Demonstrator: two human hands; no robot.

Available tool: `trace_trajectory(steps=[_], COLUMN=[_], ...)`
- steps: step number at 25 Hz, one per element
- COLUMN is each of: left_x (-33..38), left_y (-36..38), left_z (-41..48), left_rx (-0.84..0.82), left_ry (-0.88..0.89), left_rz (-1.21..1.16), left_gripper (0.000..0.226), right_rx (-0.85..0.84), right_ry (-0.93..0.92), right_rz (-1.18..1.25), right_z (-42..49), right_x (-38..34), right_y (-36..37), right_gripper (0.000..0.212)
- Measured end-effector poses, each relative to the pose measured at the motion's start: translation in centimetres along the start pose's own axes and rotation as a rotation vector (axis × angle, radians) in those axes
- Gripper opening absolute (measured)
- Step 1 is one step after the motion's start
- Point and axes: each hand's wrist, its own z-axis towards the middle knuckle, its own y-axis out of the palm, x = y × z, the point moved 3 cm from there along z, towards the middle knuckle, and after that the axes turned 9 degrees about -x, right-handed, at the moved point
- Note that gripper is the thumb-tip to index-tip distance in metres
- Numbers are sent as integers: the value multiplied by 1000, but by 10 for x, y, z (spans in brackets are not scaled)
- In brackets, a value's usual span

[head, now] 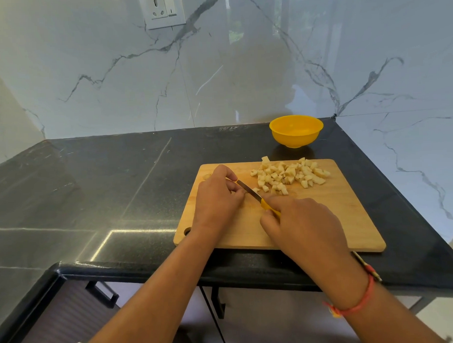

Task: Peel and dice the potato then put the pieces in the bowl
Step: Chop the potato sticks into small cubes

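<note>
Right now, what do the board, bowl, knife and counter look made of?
Cutting board: wood or bamboo, matte, pale grain visible.
Bowl: likely plastic, uniform glossy yellow.
Knife: metal-looking grey blade; yellow handle, probably plastic, mostly hidden in the right hand.
Countertop: polished dark stone, possibly granite; fine speckle, mirror-like reflections.

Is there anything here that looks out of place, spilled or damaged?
Nothing looks damaged or spilled. The only small thing: one potato piece sits right on the far edge of the cutting board, and might slip onto the counter. The bowl stands upright.
</note>
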Motion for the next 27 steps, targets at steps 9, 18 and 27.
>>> trace_trajectory(steps=[9,18,27], left_x=[0,-4,-11], left_y=[3,-9,-11], left_z=[1,-4,-15], left_rx=[17,120,3], left_ry=[-14,-21,-21], left_rz=[6,-159,168], left_gripper=[29,24,22], right_rx=[-39,25,61], right_ry=[43,-26,81], right_rz=[-152,-163,-133], right_z=[-22,-16,-9], right_x=[18,5,29], right_y=[-9,-1,-2], right_gripper=[44,40,46])
